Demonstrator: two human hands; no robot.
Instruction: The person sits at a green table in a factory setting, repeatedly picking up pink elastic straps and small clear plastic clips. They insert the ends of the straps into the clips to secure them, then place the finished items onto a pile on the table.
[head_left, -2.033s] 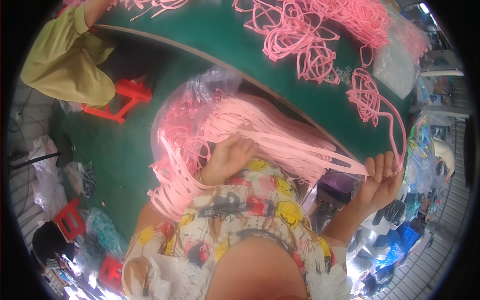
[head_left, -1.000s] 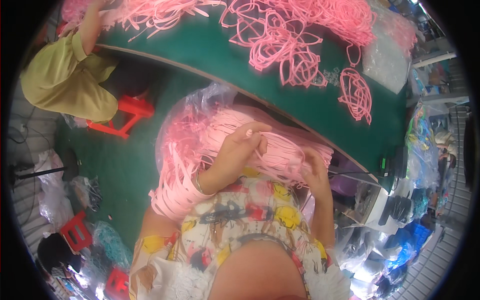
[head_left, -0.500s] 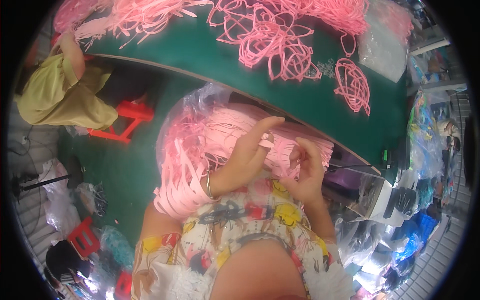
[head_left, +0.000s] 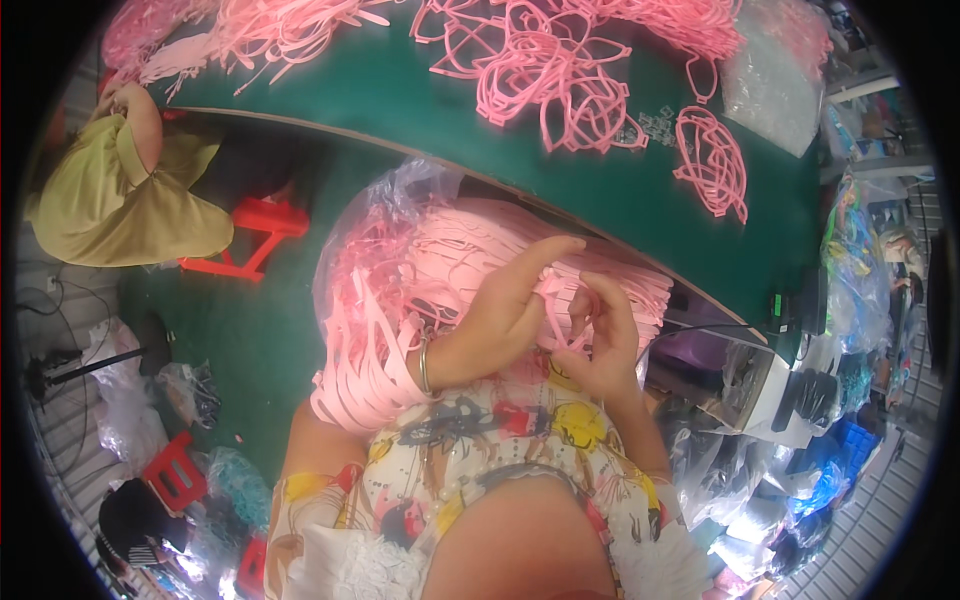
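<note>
A thin pink strap (head_left: pixel 556 312) runs between my hands, above my lap. My left hand (head_left: pixel 490 322) is closed on its upper part, with the thumb pointing up and to the right. On the other side my right hand (head_left: pixel 612 335) pinches the same strap between bent fingers; the exact grip is partly hidden. Beneath both hands lies a thick bundle of flat pink straps (head_left: pixel 470 238), partly wrapped in a see-through plastic bag (head_left: pixel 375 215). Several looped pink straps (head_left: pixel 352 375) drape beside my left wrist, which wears a bangle (head_left: pixel 424 366).
The green table (head_left: pixel 400 85) stands just ahead, its edge close to the bundle. Heaps of pink looped straps (head_left: pixel 555 95) and small see-through pieces (head_left: pixel 657 126) lie on it. A person in olive clothing (head_left: pixel 130 205) sits at the left near a red stool (head_left: pixel 262 225). Bags crowd the right side.
My hands have come closer together, and the strap now shows between them. Earlier a loose pink end stuck out at my left fingers. The whole view has shifted slightly.
</note>
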